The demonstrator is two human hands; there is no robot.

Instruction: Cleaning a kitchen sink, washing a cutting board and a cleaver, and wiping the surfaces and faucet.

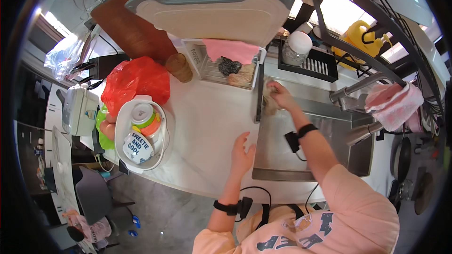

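Note:
My right hand (280,95) grips a beige rag (270,100) at the back left corner of the stainless steel sink (303,148). The rag is slightly blurred and hangs by the sink's edge. My left hand (243,153), fingers apart and holding nothing, is over the white countertop (204,130) just left of the sink. A dark upright strip (260,95) stands beside the rag. Behind the counter's middle sits a white rack (227,84) with a pink cloth (231,50), a steel wool scourer (229,66) and a pale, crumpled pad (241,78).
At left, a white basin (141,134) holds several bowls near a red plastic bag (137,81). Cutting boards (215,17) stand behind the rack. Right of it are a black tray (307,64) with a jar (297,47), a faucet (360,88) and a pink towel (392,104). A person (90,227) is far left.

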